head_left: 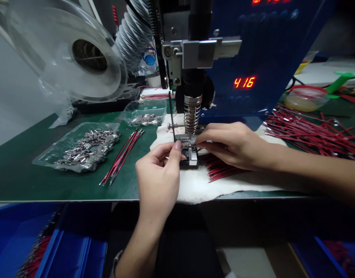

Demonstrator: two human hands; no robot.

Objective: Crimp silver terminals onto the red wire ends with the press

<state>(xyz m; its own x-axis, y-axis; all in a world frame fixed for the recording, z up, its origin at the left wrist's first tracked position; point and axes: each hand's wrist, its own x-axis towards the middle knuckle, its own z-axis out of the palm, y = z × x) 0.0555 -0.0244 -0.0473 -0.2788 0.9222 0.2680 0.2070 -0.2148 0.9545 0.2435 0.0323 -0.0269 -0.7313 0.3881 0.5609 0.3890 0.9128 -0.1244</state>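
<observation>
My left hand [160,175] is closed at the left side of a small metal fixture [192,158], thumb and index finger pinched at its edge. From the right, my right hand [238,144] reaches in with its fingertips pressed together over the same fixture. What either hand pinches is too small or too hidden to name. Straight above the fixture stands the machine's spring-wrapped head [192,112], its tip close to my fingertips. A bundle of red wires [219,172] lies on white cloth [194,193], partly under my right hand.
Small metal terminals [90,146] fill a clear tray on the left, with a second clear tray [145,116] behind. Red and black wires [122,156] lie beside them. A large wire pile [310,133] sits right. The blue machine [241,50] displays 416. Blue bins [70,247] stand below.
</observation>
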